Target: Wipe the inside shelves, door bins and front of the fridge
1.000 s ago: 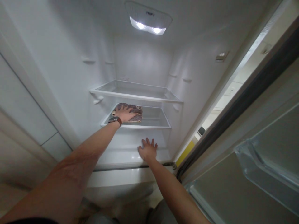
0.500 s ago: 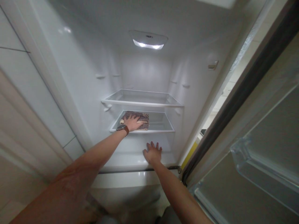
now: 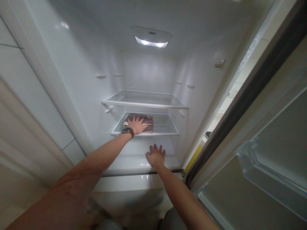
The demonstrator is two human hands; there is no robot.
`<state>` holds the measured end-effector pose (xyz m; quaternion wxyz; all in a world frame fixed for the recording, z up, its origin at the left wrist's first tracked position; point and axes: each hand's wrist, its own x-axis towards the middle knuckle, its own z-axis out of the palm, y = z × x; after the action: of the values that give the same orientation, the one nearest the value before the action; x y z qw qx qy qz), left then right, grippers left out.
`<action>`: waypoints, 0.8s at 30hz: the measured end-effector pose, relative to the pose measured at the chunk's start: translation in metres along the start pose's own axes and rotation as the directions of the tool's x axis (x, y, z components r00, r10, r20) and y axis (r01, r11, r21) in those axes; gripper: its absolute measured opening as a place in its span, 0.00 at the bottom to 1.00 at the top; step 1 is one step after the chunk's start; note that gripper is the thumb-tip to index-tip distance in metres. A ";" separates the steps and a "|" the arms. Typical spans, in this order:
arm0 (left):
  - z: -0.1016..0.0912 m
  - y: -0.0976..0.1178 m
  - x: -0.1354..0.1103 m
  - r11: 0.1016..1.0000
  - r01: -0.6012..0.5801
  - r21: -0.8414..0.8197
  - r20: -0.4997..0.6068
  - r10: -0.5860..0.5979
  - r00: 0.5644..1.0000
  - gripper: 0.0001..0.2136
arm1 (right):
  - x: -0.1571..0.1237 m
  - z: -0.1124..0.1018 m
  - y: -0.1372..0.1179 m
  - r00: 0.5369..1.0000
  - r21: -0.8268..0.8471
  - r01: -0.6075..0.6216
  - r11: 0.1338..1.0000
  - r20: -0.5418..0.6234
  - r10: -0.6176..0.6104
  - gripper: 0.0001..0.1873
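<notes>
My left hand (image 3: 137,125) lies spread on a folded patterned cloth (image 3: 150,120), brown with a leopard-print part and pale edging. The cloth rests on the left half of the lower glass shelf (image 3: 166,128) inside an open refrigerator. A watch (image 3: 127,131) with a brown strap is on my left wrist. Below that shelf, my right hand (image 3: 155,156) has its fingers apart, against the white bottom (image 3: 134,163) of the compartment. It holds nothing.
An upper glass shelf (image 3: 146,104) spans the compartment above the cloth. The lit lamp (image 3: 151,36) is at the top. On the right stands the open door with a dark seal (image 3: 230,99) and a clear door bin (image 3: 271,179). White tiles (image 3: 26,76) border the left side.
The view has shifted very slightly. Both hands keep nearly the same places, the left on the cloth and the right at the compartment's bottom.
</notes>
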<state>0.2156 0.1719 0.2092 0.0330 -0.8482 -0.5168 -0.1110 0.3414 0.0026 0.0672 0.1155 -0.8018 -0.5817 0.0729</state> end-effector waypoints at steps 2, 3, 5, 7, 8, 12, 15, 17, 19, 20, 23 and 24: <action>0.002 0.001 0.006 1.000 0.005 -0.005 0.003 -0.005 1.000 0.41 | 0.000 -0.001 0.000 1.000 0.011 0.005 1.000 -0.010 -0.005 0.32; 0.002 0.002 0.009 1.000 0.009 -0.010 0.005 -0.009 1.000 0.41 | -0.001 -0.001 0.000 1.000 0.013 0.004 1.000 -0.007 -0.003 0.32; 0.004 0.004 0.016 1.000 0.023 -0.020 0.015 -0.023 1.000 0.41 | -0.001 -0.002 0.000 1.000 0.013 -0.001 1.000 0.006 0.001 0.32; 0.004 0.006 0.024 0.999 0.039 -0.027 0.033 -0.038 0.999 0.41 | -0.001 -0.003 -0.001 1.000 0.008 -0.008 1.000 0.014 0.008 0.33; 0.005 0.007 0.028 0.999 0.046 -0.029 0.039 -0.045 0.998 0.41 | -0.001 -0.003 -0.001 1.000 0.005 -0.009 1.000 0.015 0.009 0.33; 0.005 0.011 0.043 0.998 0.043 -0.044 0.040 -0.041 0.998 0.40 | -0.001 -0.002 -0.001 1.000 0.017 -0.005 1.000 0.004 0.005 0.33; 0.006 0.013 0.051 0.998 0.035 -0.056 0.014 -0.034 0.999 0.39 | -0.001 -0.002 0.000 1.000 0.023 -0.004 1.000 0.004 0.004 0.33; 0.007 0.014 0.056 0.998 0.031 -0.060 -0.003 -0.031 1.000 0.38 | 0.000 -0.002 0.000 1.000 0.017 -0.005 1.000 0.012 0.005 0.33; 0.008 0.014 0.060 0.998 0.019 -0.062 -0.017 -0.020 1.000 0.38 | 0.000 -0.002 0.001 1.000 0.012 -0.004 1.000 0.014 0.004 0.33; 0.009 0.014 0.063 0.998 0.011 -0.064 -0.019 -0.013 1.000 0.37 | 0.000 -0.002 0.001 1.000 0.009 -0.005 1.000 0.019 0.004 0.34; 0.011 0.013 0.070 0.997 0.007 -0.071 -0.014 -0.008 1.000 0.38 | 0.001 -0.002 0.001 0.999 -0.016 -0.008 1.000 0.043 0.009 0.34; 0.012 0.013 0.073 0.997 0.010 -0.076 -0.010 -0.010 1.000 0.38 | 0.001 -0.002 0.001 0.999 -0.028 -0.010 1.000 0.050 0.011 0.34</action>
<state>0.2611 0.2309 0.2147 0.0028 -0.8457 -0.5163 -0.1350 0.3428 0.0030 0.0686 0.0895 -0.8043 -0.5811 0.0855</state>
